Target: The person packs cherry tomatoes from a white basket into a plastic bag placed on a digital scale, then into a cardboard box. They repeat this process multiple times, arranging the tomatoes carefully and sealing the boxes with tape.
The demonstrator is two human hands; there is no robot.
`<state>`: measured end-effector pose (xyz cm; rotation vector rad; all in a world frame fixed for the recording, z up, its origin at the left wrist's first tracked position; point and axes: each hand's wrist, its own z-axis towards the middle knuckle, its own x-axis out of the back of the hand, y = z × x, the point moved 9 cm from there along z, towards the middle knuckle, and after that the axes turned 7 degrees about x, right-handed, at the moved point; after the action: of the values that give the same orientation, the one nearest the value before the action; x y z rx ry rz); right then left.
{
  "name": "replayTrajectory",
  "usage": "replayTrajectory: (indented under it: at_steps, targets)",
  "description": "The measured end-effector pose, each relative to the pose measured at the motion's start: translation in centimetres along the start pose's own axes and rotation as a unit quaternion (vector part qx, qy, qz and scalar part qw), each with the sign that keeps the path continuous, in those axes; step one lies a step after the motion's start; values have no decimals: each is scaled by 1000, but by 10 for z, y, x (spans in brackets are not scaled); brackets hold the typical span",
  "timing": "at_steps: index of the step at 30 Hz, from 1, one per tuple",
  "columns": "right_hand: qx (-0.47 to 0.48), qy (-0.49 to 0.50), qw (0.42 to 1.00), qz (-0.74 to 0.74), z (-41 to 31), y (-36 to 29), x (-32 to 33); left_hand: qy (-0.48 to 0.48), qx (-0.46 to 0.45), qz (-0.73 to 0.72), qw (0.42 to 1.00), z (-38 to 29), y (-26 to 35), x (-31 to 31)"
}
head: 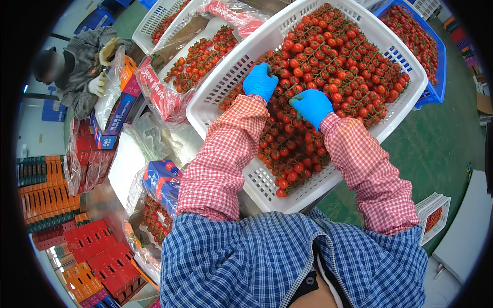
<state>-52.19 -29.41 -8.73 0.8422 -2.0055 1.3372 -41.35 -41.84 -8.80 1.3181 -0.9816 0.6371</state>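
Observation:
Heaps of red cherry tomatoes on the vine (346, 73) fill a large white perforated plastic crate (400, 42), which sits tilted across my view. My left hand (261, 81), in a blue glove, is at the crate's left part with its fingers curled down at the tomatoes. Lower and to the right, my right hand (314, 107), gloved in blue too, has its fingers bent together over the trusses. Both fingertip areas are partly hidden, so whether either hand grips a stem does not show. Between the hands lie tomatoes on green stems.
An open lined carton (200, 57) of tomatoes stands left of the crate; another carton (161, 181) is near my left elbow. A co-worker (83, 69) in light gloves handles a bagged box at upper left. A blue crate (435, 50) of tomatoes adjoins at right. Stacked cartons (104, 254) occupy lower left.

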Motion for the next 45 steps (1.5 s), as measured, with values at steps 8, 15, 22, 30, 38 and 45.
replayTrajectory:
  at_steps: [8,15,22,30,38,45]
  targets:
    - [-44,21,980,195,13,20,-21,-247,174,-710,636,-16,-33,9]
    - [-109,140,912,371,11,21,-10,-431,12,-802,413,-20,-43,87]
    - [-73,163,905,387,15,12,-5,-29,-3,-441,897,142,-187,189]
    - [-74,129,922,357,35,12,-17,5,125,323,938,238,-294,145]
    - [-64,170,955,235,57,28,-28,89,-132,-64,985,119,-119,158]
    - [108,114,856,493,57,-21,3,-161,-124,190,961,-21,-67,15]
